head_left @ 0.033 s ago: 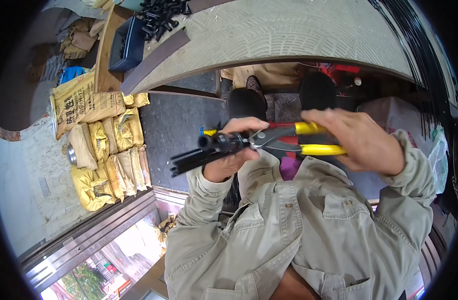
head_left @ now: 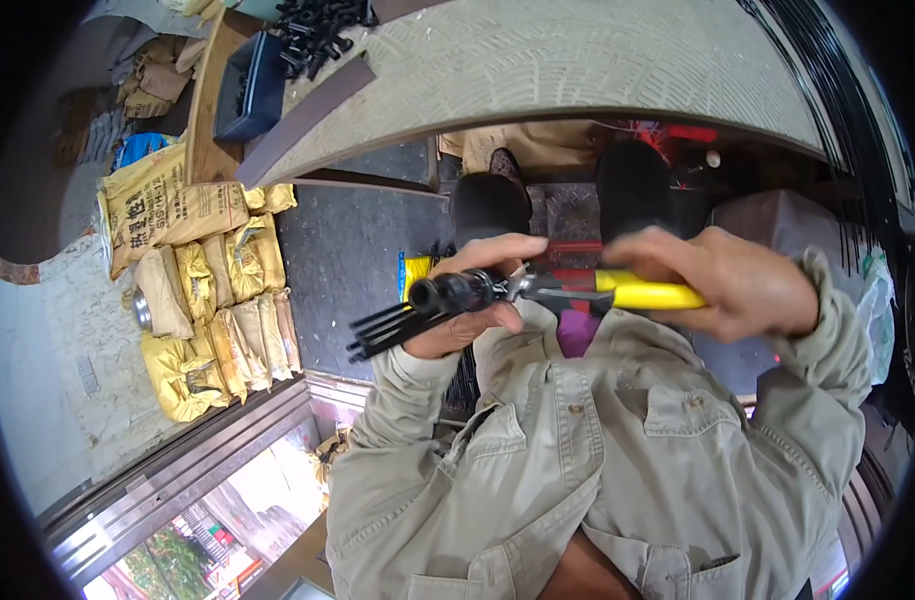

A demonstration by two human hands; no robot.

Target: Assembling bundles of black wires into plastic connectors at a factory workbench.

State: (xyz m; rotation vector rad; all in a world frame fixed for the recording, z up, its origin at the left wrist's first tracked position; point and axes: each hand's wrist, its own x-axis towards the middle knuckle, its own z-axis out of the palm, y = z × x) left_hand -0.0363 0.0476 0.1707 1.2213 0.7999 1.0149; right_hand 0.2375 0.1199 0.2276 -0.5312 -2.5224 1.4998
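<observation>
My left hand [head_left: 465, 328] is closed around a black hub with thin rods [head_left: 453, 292], perhaps part of an umbrella frame. A round hollow end faces up, and several thin black rods [head_left: 383, 331] fan out to the left. Yellow-handled pliers [head_left: 658, 294] are gripped in my right hand [head_left: 746, 282], which is slightly blurred. Their jaws meet the hub beside my left fingertips; whatever they bite on is too small to make out. The handles are squeezed close together. Something red [head_left: 576, 281] shows behind the pliers, above my lap.
Ahead stands a pale worktable [head_left: 578, 60] bearing a pile of black parts [head_left: 323, 35]. A blue bin [head_left: 253, 90] sits at its left end. Long black rods [head_left: 828, 90] hang at the right. Stacked yellow-brown sacks [head_left: 218, 300] line the left, and a plastic bag [head_left: 876, 310] hangs right.
The plier handles have come together from a wide spread. The rods and hub have shifted slightly right and turned a little in my left hand.
</observation>
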